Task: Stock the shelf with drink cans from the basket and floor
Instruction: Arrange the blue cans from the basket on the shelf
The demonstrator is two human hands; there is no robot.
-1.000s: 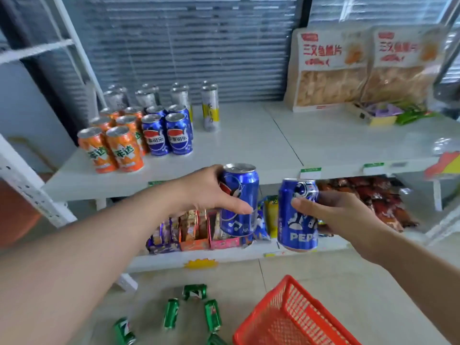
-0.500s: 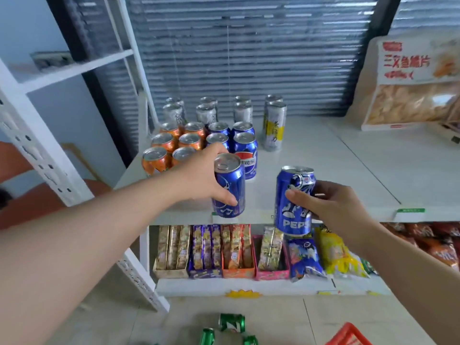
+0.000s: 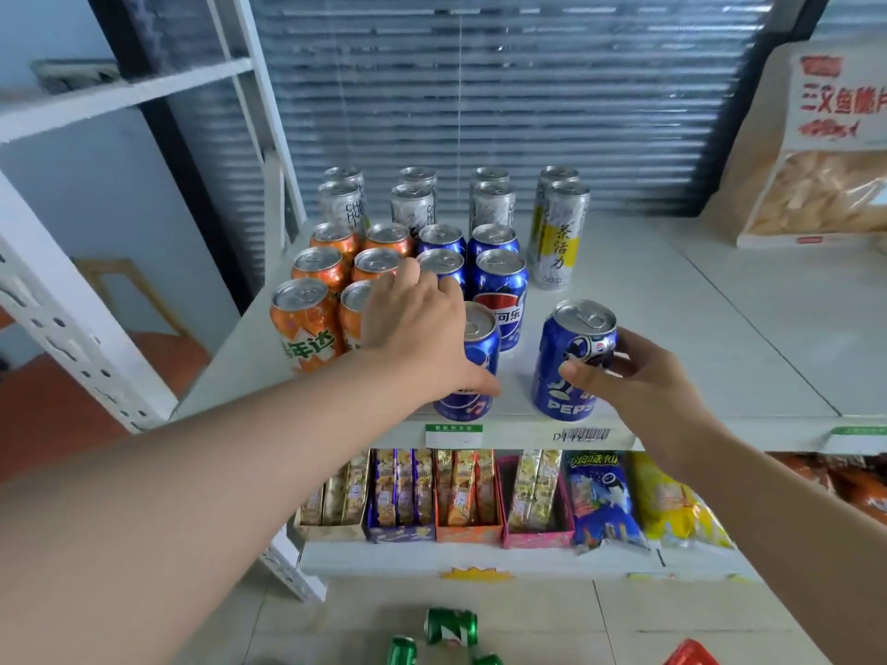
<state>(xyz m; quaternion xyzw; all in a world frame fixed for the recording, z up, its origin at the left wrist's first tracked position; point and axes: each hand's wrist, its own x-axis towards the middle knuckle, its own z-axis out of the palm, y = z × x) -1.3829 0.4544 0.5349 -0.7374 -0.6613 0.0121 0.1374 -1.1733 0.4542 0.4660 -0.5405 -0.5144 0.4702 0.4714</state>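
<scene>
Two hands, one blue can each, both cans upright at the front edge of the shelf [image 3: 672,328]. Left hand [image 3: 417,328] curls thumb and fingers round the left can [image 3: 480,348]; right hand [image 3: 638,376] pinches the right can [image 3: 561,343] by its side. Green cans [image 3: 451,626] lie on the floor.

Pepsi cans [image 3: 561,400] blue | soda cans [image 3: 302,328] orange | floor cans [image 3: 451,626] green | basket [image 3: 691,655] red

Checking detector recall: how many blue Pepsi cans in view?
6. Shelf block: rear-left can, rear-right can, middle-left can partly behind the left hand, middle-right can. Front edge: left-held can, right-held can in the right hand. None obviously hidden.
</scene>
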